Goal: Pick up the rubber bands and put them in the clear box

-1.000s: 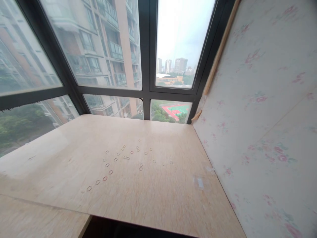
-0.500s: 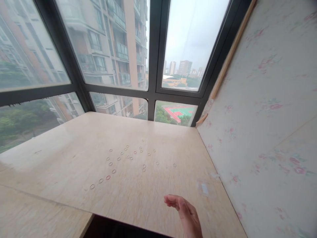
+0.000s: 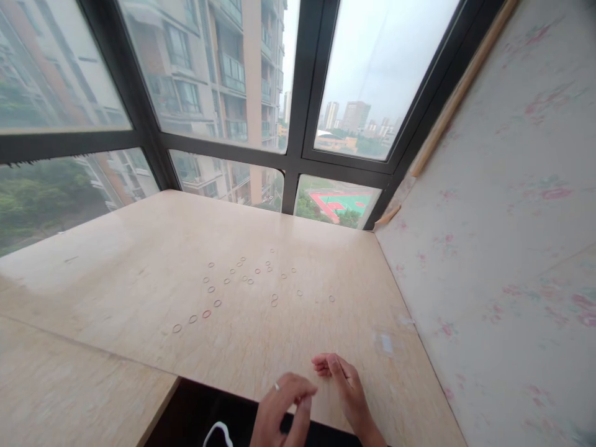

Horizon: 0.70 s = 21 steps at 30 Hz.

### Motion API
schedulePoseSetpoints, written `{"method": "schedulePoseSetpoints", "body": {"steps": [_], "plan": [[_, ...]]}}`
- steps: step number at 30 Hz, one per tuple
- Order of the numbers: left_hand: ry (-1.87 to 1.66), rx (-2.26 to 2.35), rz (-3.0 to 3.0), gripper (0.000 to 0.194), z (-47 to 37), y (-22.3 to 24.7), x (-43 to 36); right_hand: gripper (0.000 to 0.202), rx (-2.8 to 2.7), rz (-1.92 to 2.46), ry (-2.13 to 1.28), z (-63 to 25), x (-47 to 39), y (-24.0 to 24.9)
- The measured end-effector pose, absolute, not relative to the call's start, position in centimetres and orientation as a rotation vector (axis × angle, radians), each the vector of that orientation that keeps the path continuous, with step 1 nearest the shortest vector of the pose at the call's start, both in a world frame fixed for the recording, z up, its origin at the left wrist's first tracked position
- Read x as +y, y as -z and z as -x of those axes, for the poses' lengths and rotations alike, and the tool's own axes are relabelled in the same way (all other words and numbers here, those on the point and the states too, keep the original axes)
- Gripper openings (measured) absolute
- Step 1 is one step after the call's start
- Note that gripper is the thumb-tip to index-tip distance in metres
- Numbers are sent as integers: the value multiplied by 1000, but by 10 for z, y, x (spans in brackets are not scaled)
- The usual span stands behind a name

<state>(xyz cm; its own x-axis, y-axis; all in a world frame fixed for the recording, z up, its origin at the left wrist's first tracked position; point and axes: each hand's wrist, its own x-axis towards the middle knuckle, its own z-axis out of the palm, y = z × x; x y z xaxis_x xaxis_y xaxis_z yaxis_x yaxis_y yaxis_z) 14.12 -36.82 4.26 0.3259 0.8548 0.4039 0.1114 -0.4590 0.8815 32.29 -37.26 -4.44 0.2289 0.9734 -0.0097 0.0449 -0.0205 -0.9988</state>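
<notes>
My left hand [image 3: 285, 408] is over the tabletop's front edge, its fingers bent and the thumb drawn close to the fingertips. A pale ring is on one of its fingers. To its right, my right hand [image 3: 345, 386] rests low over the tabletop, fingers curled together toward the left with the thumb alongside. Whatever either hand may hold is too small or hidden. Beyond both hands, several thin rings lie scattered on the tabletop, among them a red ring [image 3: 207, 314], a dark ring [image 3: 177, 328] and a lone ring [image 3: 331, 298] toward the right.
The beige marble-patterned tabletop [image 3: 139, 248] runs back to dark window frames [image 3: 223, 144]. A floral-papered wall [image 3: 503, 217] borders it at right, near a clear tape patch [image 3: 386, 343]. Below the front edge is a dark gap with a white cord [image 3: 218, 426].
My left hand has come into view from below, beside my right hand. My right hand stays over nearly the same spot. The view has tilted down slightly, revealing the white cord.
</notes>
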Motion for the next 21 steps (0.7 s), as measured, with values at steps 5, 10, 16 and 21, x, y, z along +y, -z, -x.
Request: {"method": "schedulePoseSetpoints", "body": {"steps": [5, 10, 16, 21], "plan": [[-1111, 1237, -1613, 24, -154, -9, -302, 48, -1208, 1413, -967, -320, -377, 44], [-1076, 1534, -1682, 27, -142, 34, -251, 50, -1223, 1502, -906, -320, -374, 45], [-937, 1466, -2082, 29, -139, 50, -205, 51, -1221, 1575, -859, -318, -372, 48], [-871, 1438, -2179, 22, -134, 54, -194, 52, -1183, 1629, -811, -314, -370, 47]]}}
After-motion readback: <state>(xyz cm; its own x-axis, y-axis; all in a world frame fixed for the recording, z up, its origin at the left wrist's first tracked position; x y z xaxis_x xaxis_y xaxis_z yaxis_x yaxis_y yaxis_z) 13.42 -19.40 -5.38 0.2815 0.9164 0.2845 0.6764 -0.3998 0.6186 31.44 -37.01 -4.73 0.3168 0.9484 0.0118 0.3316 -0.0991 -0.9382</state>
